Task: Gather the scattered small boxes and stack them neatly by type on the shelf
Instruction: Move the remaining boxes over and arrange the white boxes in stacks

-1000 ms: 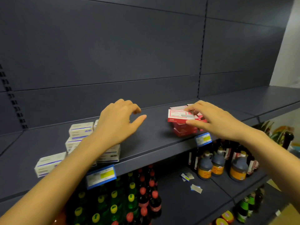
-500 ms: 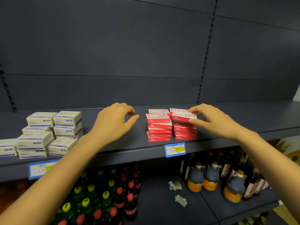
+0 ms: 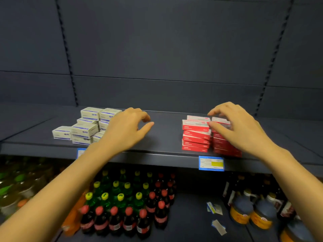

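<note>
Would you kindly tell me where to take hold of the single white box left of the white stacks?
Probably from above, pinching its long front and back faces: the single white box lies flat on the shelf with its top bare, while its right end lies close beside the white stacks.

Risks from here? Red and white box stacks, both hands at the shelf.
1. The right hand grips the top red box of the right red stack, which stands near the front edge of the shelf; a tug may send boxes onto the bottles below.
2. The left red stack looks skewed; a bump could topple it.
3. The left hand hovers with its wrist over the uneven white boxes and could knock them.
</note>
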The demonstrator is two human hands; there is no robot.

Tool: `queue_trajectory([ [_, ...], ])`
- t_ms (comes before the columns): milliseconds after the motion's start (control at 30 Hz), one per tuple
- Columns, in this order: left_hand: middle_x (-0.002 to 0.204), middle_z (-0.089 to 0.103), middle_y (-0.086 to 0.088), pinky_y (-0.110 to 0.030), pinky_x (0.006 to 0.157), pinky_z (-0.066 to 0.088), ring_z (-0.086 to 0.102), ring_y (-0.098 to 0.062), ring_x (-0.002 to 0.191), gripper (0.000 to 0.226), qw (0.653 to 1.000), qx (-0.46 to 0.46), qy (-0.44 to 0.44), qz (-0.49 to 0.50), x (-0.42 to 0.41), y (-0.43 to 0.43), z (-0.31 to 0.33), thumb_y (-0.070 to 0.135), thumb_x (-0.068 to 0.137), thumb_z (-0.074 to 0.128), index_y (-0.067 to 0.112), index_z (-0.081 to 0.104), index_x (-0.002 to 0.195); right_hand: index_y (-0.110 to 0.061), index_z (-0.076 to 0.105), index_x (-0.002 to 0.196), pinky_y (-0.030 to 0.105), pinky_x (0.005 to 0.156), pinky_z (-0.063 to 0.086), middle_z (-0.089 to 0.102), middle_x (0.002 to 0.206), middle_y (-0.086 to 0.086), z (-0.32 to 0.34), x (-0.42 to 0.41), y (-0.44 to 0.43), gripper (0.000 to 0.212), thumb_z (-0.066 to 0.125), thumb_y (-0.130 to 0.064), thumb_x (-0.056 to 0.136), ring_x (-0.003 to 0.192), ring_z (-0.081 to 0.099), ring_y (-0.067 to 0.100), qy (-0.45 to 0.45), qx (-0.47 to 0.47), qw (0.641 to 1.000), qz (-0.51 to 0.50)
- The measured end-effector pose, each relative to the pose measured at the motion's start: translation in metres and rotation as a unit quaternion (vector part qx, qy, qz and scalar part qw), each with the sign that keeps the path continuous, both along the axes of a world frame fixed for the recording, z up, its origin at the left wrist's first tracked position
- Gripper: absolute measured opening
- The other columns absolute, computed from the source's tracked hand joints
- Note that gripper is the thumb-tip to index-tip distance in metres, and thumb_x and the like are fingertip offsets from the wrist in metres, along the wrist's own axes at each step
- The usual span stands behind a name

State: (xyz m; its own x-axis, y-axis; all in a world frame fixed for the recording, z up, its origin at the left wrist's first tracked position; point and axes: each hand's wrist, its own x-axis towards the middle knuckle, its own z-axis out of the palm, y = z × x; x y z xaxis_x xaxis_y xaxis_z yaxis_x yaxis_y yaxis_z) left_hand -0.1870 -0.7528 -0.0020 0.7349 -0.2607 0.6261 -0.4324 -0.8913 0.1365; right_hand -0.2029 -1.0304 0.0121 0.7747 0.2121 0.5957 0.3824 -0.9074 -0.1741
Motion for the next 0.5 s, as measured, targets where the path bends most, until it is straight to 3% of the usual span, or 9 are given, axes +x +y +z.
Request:
queue_trajectory([
  [233,0.102,0.064,0.003,-0.033,0.079,0.041,0.053,-0.018,0.101,0.024,0.995,-0.024,-0.02,0.097,-0.018,0.065,0.005,0.036,0.091,0.049,0.019,0.064,0.1,-0.033,0.052,0.115,0.029,0.082,0.041,0.054,0.117,-0.015,0.003,0.022,0.096,0.028,0.052,-0.04,0.089,0.109,0.048,0.008,0.001,-0.012,0.992,0.129],
  [500,0.103,0.066,0.003,-0.03,0.077,0.039,0.056,-0.018,0.097,0.024,0.992,-0.021,-0.037,0.118,-0.002,0.152,0.008,0.035,0.09,0.052,0.018,0.064,0.101,-0.035,0.048,0.12,0.029,0.078,0.043,0.053,0.117,-0.018,-0.007,0.065,0.189,0.036,0.053,-0.047,0.086,0.104,0.049,0.005,0.035,0.018,0.985,0.17],
])
